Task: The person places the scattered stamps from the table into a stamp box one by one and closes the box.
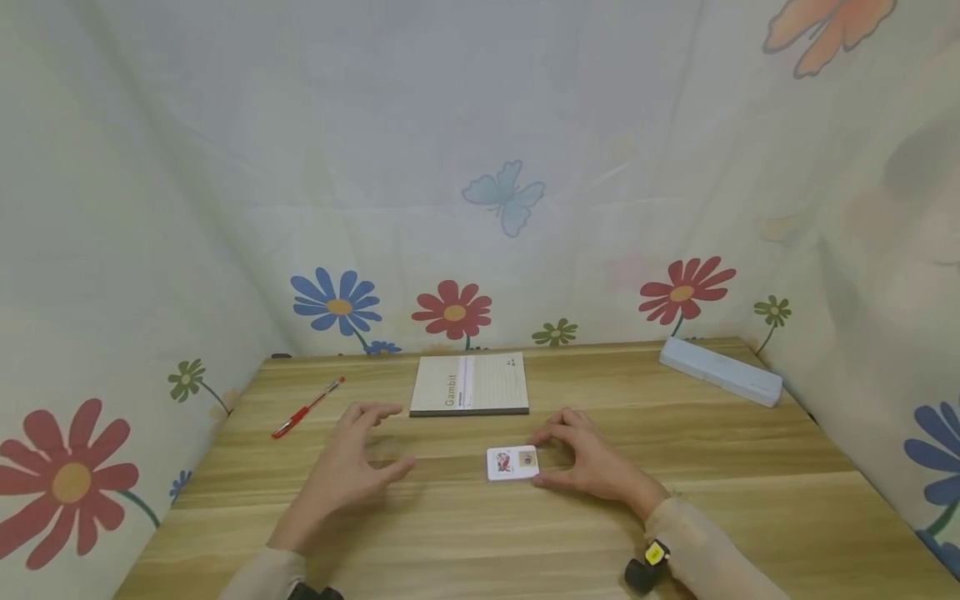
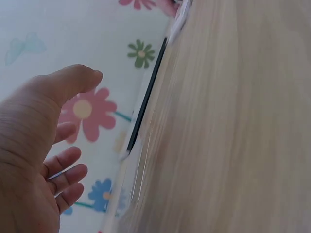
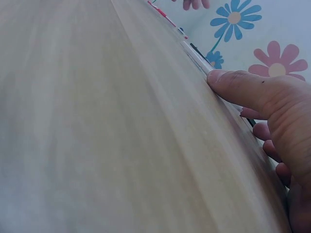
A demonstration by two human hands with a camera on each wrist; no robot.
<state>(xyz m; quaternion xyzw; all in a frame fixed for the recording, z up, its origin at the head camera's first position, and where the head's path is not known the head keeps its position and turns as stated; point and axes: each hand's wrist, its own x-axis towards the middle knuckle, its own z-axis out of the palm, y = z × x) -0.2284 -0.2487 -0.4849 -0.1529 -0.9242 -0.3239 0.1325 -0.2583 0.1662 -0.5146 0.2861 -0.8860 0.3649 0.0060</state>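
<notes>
A small white flat case (image 1: pixel 512 462), printed with a red picture and a gold square, lies on the wooden table in the head view. My right hand (image 1: pixel 592 458) pinches its right end, thumb at the near corner and index finger at the far one. In the right wrist view the thumb (image 3: pixel 238 87) presses against the case's white edge. To the left of the case my left hand (image 1: pixel 356 458) hovers with fingers spread and nothing in it. The left wrist view shows that hand (image 2: pixel 39 131) with its thumb apart from the fingers.
A notebook (image 1: pixel 491 383) marked "Gambit" lies behind the case. On the left is a red pen (image 1: pixel 307 408); at the back right, a long pale box (image 1: pixel 720 372). A flower-printed curtain (image 1: pixel 390 167) surrounds the table (image 1: pixel 480 542) at the back and sides.
</notes>
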